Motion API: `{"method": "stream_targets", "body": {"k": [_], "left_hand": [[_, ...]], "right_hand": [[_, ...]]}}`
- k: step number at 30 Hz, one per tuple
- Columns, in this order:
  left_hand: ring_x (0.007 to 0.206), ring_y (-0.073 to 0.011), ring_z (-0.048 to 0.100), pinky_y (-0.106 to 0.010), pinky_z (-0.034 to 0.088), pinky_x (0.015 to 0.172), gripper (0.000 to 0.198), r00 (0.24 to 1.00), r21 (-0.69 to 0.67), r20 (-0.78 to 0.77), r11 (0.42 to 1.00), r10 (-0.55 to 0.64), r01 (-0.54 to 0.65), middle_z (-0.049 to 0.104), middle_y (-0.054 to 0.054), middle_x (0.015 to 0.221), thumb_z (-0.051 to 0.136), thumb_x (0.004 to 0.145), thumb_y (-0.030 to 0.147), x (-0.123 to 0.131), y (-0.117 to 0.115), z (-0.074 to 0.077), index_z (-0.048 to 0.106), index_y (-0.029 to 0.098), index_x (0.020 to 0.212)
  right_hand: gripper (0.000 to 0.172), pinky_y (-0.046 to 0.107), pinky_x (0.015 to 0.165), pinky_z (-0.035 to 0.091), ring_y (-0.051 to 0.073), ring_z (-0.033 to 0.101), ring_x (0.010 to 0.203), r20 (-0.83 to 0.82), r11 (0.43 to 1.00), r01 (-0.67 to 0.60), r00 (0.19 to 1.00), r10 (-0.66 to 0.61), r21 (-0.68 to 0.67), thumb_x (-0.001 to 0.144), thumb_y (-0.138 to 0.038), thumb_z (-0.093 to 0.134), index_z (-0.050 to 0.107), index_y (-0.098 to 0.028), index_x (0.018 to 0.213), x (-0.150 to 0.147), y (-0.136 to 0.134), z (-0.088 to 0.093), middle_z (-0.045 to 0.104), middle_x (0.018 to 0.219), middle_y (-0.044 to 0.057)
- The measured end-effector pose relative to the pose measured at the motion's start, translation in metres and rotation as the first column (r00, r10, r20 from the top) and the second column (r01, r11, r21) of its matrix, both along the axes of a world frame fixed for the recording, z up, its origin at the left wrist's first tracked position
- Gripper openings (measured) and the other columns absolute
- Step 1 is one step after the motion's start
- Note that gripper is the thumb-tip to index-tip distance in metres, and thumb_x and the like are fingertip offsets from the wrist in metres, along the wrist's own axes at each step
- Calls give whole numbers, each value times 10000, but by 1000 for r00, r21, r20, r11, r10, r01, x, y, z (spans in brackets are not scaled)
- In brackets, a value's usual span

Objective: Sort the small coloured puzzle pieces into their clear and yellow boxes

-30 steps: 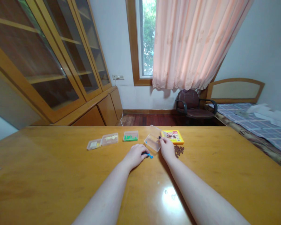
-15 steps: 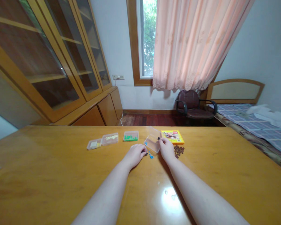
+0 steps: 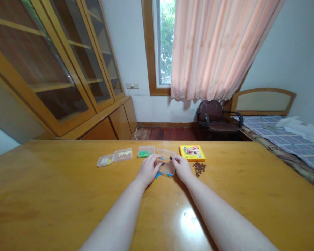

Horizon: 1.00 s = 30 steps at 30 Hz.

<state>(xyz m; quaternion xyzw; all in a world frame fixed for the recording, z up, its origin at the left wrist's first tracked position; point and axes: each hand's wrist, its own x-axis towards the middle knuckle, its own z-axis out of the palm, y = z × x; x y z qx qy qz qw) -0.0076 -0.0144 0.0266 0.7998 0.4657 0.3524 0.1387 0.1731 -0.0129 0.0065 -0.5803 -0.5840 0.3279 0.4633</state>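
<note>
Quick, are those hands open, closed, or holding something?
Left hand: at the clear box; open or gripping, cannot tell.
Right hand: closed, holding the clear box's right side.

Seen bare-armed, with forearms (image 3: 115, 216) tapering toward the wrists (image 3: 140, 182). Wears dark nail polish (image 3: 171, 158) on left hand (image 3: 147, 169) and right hand (image 3: 184, 169).

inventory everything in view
middle box: one, clear, between hands
blue pieces: several, blue, at middle box
green pieces: several, green, in clear box
trays: two, clear, table left
yellow box: one, yellow, table back
brown pieces: many, brown, before yellow box
table: one, brown, foreground
cabinet: one, brown, left
window: one, brown frame, back
curtain: one, pink, window
chair: one, maroon, back
socket: one, white, back
bed: one, blue, right
left hand, right hand: one each, dark nails, middle box
</note>
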Motion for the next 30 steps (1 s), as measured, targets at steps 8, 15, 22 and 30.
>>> {"method": "stream_targets", "body": {"k": [8,15,22,30], "left_hand": [[1254,-234,390,-433,305,1039,461,987,-50,-154,998,39,-48,445,-121,1349,474,850,338,-6,5,-17,424,192,1284],[1300,-217,350,-478,157,1093,438,929,-222,-320,968,-189,120,462,-65,1362,460,860,397,-2,-1,-18,466,280,1282],[1034,-193,565,-398,308,1024,320,946,-164,-224,966,-235,201,653,-33,1103,570,797,285,0,-2,-5,609,275,1115],[1040,-177,527,-332,386,936,287,908,-169,-233,934,-349,315,613,-30,1115,531,832,278,5,-7,-7,626,293,1102]], "right_hand": [[294,270,672,405,219,573,755,-131,938,345,930,-344,-16,761,-386,430,628,-173,723,16,8,-3,667,755,60],[290,271,700,410,233,584,795,-156,942,336,929,-334,-15,747,-395,442,627,-172,726,15,9,-4,679,782,69],[291,272,691,402,225,588,762,-170,946,320,931,-322,-42,735,-404,441,613,-171,711,14,8,-2,673,752,60],[284,277,689,400,220,594,751,-114,962,272,955,-274,-33,741,-393,444,623,-176,700,11,5,2,678,763,58]]}}
